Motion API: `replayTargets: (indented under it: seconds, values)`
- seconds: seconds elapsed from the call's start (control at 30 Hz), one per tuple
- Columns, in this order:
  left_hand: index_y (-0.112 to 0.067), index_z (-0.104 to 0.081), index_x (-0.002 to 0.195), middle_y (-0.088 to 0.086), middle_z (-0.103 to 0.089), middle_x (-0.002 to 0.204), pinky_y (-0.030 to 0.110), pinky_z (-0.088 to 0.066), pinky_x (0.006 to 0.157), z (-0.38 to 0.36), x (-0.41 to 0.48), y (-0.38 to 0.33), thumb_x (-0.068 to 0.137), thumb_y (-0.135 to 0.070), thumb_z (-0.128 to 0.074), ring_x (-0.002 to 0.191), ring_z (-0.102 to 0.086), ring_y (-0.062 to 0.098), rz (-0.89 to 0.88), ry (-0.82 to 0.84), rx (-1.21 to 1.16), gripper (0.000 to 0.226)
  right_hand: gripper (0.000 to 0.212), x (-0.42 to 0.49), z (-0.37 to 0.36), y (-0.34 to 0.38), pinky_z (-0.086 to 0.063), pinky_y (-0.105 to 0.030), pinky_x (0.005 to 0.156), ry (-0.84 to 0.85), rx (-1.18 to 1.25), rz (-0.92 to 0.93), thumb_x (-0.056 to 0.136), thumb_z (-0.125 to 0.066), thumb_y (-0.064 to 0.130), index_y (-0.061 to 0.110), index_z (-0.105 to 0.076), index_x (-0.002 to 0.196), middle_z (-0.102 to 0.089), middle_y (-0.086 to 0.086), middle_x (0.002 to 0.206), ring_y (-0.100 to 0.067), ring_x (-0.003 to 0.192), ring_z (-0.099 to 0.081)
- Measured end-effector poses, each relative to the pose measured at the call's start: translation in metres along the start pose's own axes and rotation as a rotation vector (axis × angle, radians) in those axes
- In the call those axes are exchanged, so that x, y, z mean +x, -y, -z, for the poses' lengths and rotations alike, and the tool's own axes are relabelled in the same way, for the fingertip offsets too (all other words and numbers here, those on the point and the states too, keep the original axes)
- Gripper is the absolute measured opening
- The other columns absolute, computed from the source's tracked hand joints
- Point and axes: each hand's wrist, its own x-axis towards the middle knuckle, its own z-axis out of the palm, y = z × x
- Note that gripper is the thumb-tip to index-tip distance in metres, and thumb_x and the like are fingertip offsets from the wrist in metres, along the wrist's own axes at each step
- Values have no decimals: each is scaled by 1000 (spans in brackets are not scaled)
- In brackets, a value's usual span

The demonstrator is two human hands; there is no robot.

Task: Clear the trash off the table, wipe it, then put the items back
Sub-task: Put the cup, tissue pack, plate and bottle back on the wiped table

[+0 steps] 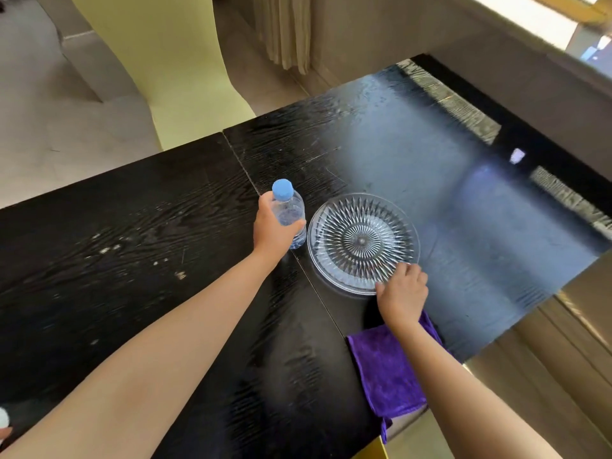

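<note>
A clear water bottle with a blue cap stands upright near the middle of the black wooden table. My left hand is wrapped around its body. Right beside it lies a round cut-glass plate, flat on the table. My right hand pinches the plate's near rim, thumb on top. A folded purple cloth lies at the table's near right edge, partly under my right forearm.
A pale yellow chair stands at the table's far side. A seam runs across the tabletop between two panels. A small white object shows at the frame's lower left edge. A beige curtain hangs beyond the table.
</note>
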Motion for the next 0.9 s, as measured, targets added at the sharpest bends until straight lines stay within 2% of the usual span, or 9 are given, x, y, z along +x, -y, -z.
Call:
replayTargets:
  seconds: [0.13, 0.23, 0.3, 0.37, 0.5, 0.6, 0.7, 0.77, 0.9]
  values:
    - [-13, -29, 137, 7, -44, 138, 24, -37, 90, 4, -6, 1, 79, -12, -73, 124, -46, 22, 0, 6, 9, 73, 61, 18, 6, -2, -40, -42, 96, 102, 516, -285, 78, -67, 6, -7, -35, 129, -39, -27, 133, -42, 117, -45]
    - [-12, -29, 137, 8, -44, 138, 22, -37, 89, 8, -9, 1, 79, -11, -72, 123, -46, 20, -2, 19, 24, 73, 61, 29, 3, -2, -43, -40, 95, 59, 783, -450, 76, -66, 5, -3, -39, 130, -52, -23, 128, -38, 114, -54]
    - [-13, -29, 137, 8, -44, 138, 22, -37, 89, 11, -11, 1, 79, -12, -72, 123, -46, 21, 7, 22, 36, 73, 51, 32, 0, -1, -54, -38, 80, 106, 938, -526, 76, -67, 13, -1, -51, 122, -64, -18, 112, -34, 90, -65]
    - [-14, -29, 137, 8, -44, 138, 23, -37, 89, 15, -13, 3, 79, -12, -72, 123, -46, 21, 16, 20, 48, 72, 36, 34, -1, 2, -54, -26, 52, 191, 1077, -531, 80, -61, 14, 1, -60, 114, -65, -14, 99, -22, 69, -61]
    - [-15, -29, 136, 8, -45, 136, 24, -39, 88, 27, -19, 5, 79, -12, -72, 122, -48, 22, 36, 1, 47, 71, 18, 37, 10, 12, -43, -15, 33, 161, 1182, -512, 80, -53, -2, 7, -59, 93, -58, -12, 87, -17, 59, -52]
    - [-14, -28, 137, 9, -44, 138, 26, -38, 90, 42, -26, 4, 80, -13, -72, 124, -47, 24, 50, -38, 47, 72, 16, 33, 17, 20, -50, -28, 49, 108, 1089, -430, 78, -52, 1, 9, -62, 87, -63, -10, 86, -19, 57, -53]
    - [-15, -28, 137, 9, -44, 138, 32, -40, 98, 65, -33, 5, 80, -15, -72, 125, -47, 24, 63, -100, 42, 72, 20, 30, 19, 32, -54, -42, 73, 135, 1010, -330, 76, -52, 7, 8, -66, 92, -67, -8, 89, -25, 76, -62]
    - [-16, -28, 137, 8, -45, 138, 35, -42, 99, 85, -39, 8, 80, -16, -72, 125, -48, 24, 79, -142, 25, 72, 17, 24, 22, 48, -53, -42, 81, 157, 1016, -281, 76, -54, 5, 11, -65, 88, -67, -9, 88, -25, 82, -62]
    - [-18, -28, 137, 6, -44, 139, 34, -42, 100, 134, -51, 18, 80, -18, -73, 125, -48, 22, 117, -250, 7, 72, 18, 7, 19, 89, -52, -39, 81, 229, 1050, -185, 78, -55, 0, 9, -65, 90, -67, -11, 89, -24, 83, -61]
